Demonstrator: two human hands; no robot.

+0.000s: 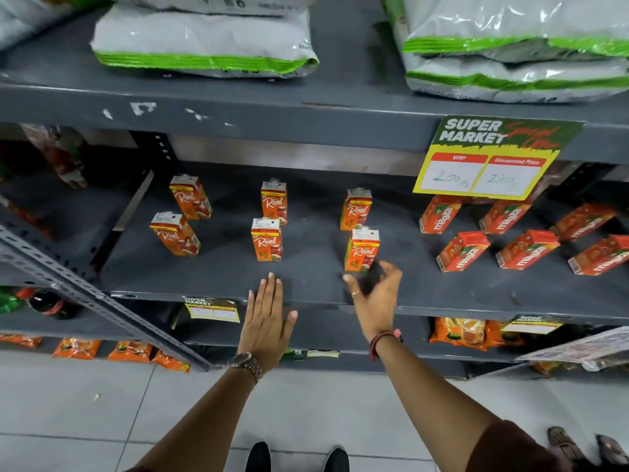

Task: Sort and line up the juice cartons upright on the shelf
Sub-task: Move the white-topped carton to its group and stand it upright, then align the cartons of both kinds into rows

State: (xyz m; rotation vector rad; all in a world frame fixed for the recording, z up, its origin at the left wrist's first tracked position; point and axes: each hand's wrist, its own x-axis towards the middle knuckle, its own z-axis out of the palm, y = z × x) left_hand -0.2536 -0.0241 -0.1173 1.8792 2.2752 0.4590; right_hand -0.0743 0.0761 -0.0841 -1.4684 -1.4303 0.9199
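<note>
Juice cartons (pixel 266 239) ("Real", "maaza") upright on shelf (pixel 211 277); sign (pixel 493 158) "SUPER MARKET"

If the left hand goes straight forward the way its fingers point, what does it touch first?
Most likely the front middle Real carton, standing upright just beyond the fingertips of the open left hand. Bare shelf lies between them; depth is hard to judge.

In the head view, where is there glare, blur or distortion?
Head view: glare streaks the plastic bags on the top shelf; the right hand is motion-blurred, the left hand sharper; wide-angle distortion tilts the outer juice cartons outward; the price sign handwriting is faint.
</note>
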